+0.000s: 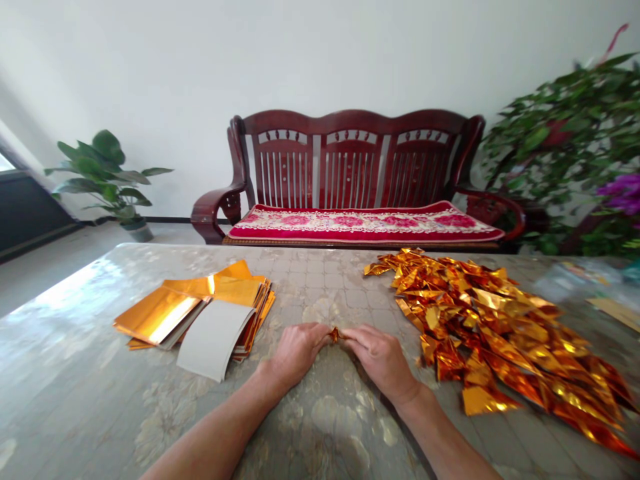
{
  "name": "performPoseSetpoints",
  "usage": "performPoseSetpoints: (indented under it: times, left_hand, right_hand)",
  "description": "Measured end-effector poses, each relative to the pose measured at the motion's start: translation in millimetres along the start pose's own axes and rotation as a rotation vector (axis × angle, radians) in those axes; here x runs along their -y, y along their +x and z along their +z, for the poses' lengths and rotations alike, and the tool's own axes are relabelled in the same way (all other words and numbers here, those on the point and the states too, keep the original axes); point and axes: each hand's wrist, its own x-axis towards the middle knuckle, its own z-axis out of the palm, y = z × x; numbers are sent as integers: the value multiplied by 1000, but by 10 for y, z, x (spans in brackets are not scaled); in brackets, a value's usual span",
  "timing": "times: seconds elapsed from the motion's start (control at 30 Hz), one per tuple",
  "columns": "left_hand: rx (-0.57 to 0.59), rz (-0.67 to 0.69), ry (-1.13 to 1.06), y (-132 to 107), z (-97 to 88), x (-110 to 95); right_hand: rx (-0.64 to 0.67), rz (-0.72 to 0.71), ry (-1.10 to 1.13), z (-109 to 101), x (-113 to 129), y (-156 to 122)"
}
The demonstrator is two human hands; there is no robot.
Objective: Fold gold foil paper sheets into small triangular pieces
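Note:
My left hand (296,352) and my right hand (381,359) rest on the table (90,373), fingertips meeting at the middle. Both are closed on a small folded piece of gold foil paper (335,333); only its tip shows between the fingers. To the left lies a stack of flat gold foil sheets (200,308), one turned with its white back (215,339) up. To the right spreads a heap of folded gold foil pieces (500,333), close to my right hand.
The table has a glossy patterned top. Behind it stands a dark red wooden bench (350,167) with a red cushion. A potted plant (107,177) stands at the far left, leafy plants (575,147) at the right. A clear plastic bag (575,277) lies at the table's right edge.

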Motion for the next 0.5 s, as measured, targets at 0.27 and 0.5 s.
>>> performPoseSetpoints:
  times: [0.27,0.5]
  left_hand:
    - [-3,28,40,7,59,10]
    - [5,114,17,9,29,-1]
  right_hand:
    - [72,55,-95,-1,48,6]
    - [43,72,-12,20,78,14]
